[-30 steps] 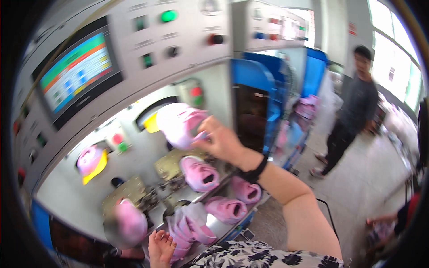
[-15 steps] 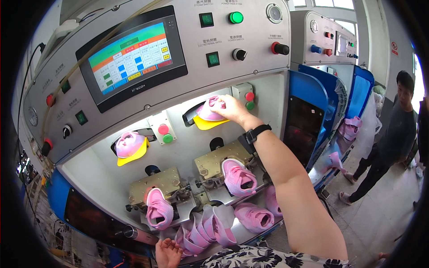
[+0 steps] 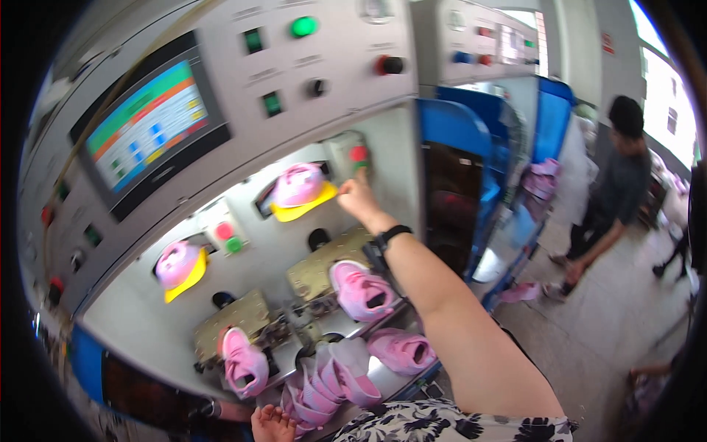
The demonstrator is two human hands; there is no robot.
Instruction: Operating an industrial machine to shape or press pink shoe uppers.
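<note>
My right hand (image 3: 357, 199), with a dark band on its wrist, reaches to the green button (image 3: 361, 166) below a red one. Its index finger is stretched up at the button, the other fingers curled and holding nothing; whether the button is pressed in I cannot tell. Left of it, a pink shoe upper (image 3: 297, 184) sits on a mould above a yellow pad (image 3: 303, 208). A second pink upper (image 3: 177, 264) is on the left mould. My left hand (image 3: 272, 424) lies low by the shelf, palm up, fingers loosely apart, near several stacked pink uppers (image 3: 324, 387).
Two pink shoes (image 3: 361, 289) (image 3: 244, 362) sit in front of metal clamp blocks (image 3: 328, 261). Another pink shoe (image 3: 401, 350) lies on the shelf edge beside a pink bottle (image 3: 230, 410). Above is a panel with a touch screen (image 3: 147, 121). At right, a person (image 3: 615, 188) bends near another machine.
My right hand has left the pink upper on the right mould and moved to the green button. The whole view has shifted, and the person at right now bends down.
</note>
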